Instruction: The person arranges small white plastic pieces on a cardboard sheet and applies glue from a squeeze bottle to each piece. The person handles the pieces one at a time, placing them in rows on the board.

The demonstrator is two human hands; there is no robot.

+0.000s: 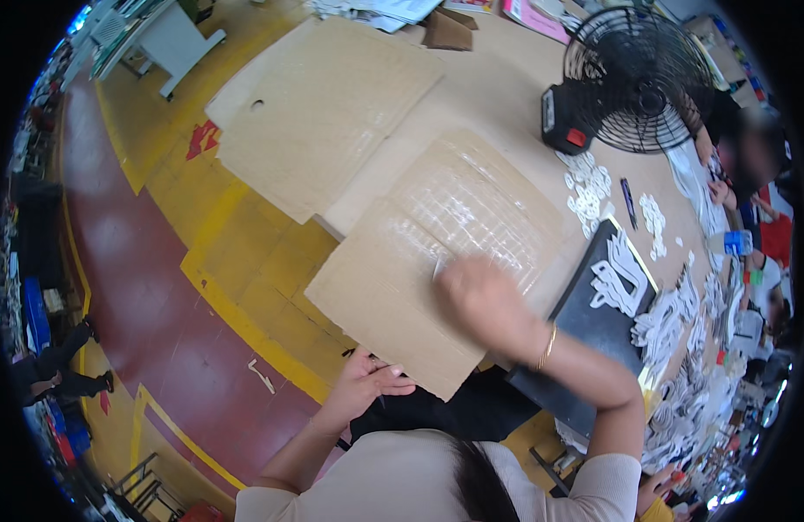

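A brown cardboard sheet [376,278] with glossy clear tape over its far part lies in front of me, its near corner jutting past the table edge. Over its middle is my right hand [485,296], smeared by motion, with its fingers seemingly curled in. A small pale, shiny bit shows beside those fingers; whether they grip it is unclear. My left hand [367,385] is at the sheet's near left edge, fingers bent and closed. Small dark bits show around it, but the thing in its grasp is too hidden to name.
Farther left lies another cardboard sheet [324,113] with a small hole. A black fan [637,83] stands at the far right. White cut pieces [587,191], a pen [628,203] and a black board [585,348] bearing white pieces lie to the right. Another person [750,148] sits across.
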